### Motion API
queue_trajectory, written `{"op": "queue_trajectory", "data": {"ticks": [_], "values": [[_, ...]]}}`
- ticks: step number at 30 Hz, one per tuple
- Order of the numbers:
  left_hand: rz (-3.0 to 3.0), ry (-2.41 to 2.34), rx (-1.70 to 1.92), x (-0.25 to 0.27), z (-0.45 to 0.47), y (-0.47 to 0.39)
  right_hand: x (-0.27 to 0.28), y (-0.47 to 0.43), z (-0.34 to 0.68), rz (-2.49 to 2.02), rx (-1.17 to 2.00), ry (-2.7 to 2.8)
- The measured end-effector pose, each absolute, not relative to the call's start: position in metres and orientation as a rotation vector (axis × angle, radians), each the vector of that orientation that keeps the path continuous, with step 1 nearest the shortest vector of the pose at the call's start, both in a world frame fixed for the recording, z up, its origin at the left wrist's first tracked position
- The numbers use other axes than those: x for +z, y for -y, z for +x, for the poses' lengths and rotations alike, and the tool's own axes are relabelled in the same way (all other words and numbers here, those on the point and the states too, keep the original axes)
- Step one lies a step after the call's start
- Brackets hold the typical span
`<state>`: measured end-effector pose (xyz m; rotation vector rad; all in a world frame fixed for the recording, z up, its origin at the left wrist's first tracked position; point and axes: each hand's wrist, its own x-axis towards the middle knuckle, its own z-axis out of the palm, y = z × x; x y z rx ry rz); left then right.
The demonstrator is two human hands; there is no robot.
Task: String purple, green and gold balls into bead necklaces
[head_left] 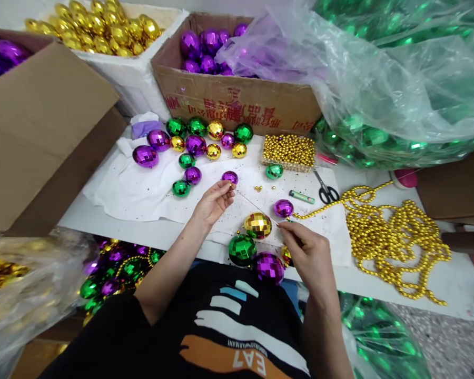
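A thin pale thread (255, 202) runs taut between my two hands. My left hand (214, 201) pinches one end, with a tiny gold bead at its fingertips beside a purple faceted ball (229, 177). The fingers of my right hand (308, 247) are closed on the other end. Under the thread, near the table's front edge, cluster a gold faceted ball (257, 225), a green ball (242, 249) and a larger purple ball (269, 267). Another purple ball (283, 208), joined to a gold bead string (319, 211), lies just beyond my right hand.
Several coloured balls (195, 145) lie on the white cloth (142, 195). Behind them are a tray of gold beads (288, 150) and a cardboard box (237, 102). A lighter (302, 197), scissors (327, 190) and piled bead garland (395, 247) are at right.
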<state>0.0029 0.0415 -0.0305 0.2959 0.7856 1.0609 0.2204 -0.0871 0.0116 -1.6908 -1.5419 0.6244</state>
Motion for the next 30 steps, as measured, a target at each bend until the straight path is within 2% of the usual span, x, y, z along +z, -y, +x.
{"op": "queue_trajectory", "data": {"ticks": [7, 13, 16, 22, 26, 30], "values": [[0.504, -0.694, 0.926, -0.016, 0.024, -0.028, 0.008, 0.060, 0.200, -1.739, 0.681, 1.605], [0.926, -0.783, 1.190, 0.014, 0.044, -0.022, 0.034, 0.032, 0.191, -1.642, 0.343, 1.768], [0.976, -0.760, 1.245, 0.027, 0.045, -0.021, 0.040, 0.029, 0.187, -1.590, 0.439, 1.711], [0.767, -0.772, 1.221, 0.021, 0.037, -0.027, 0.025, 0.037, 0.190, -1.435, 0.953, 1.088], [0.641, -0.742, 1.114, 0.009, 0.041, -0.037, 0.016, 0.039, 0.191, -1.314, 0.942, 0.738], [0.661, -0.690, 1.096, 0.008, 0.051, -0.042, 0.015, 0.036, 0.190, -1.306, 0.925, 0.715]]}}
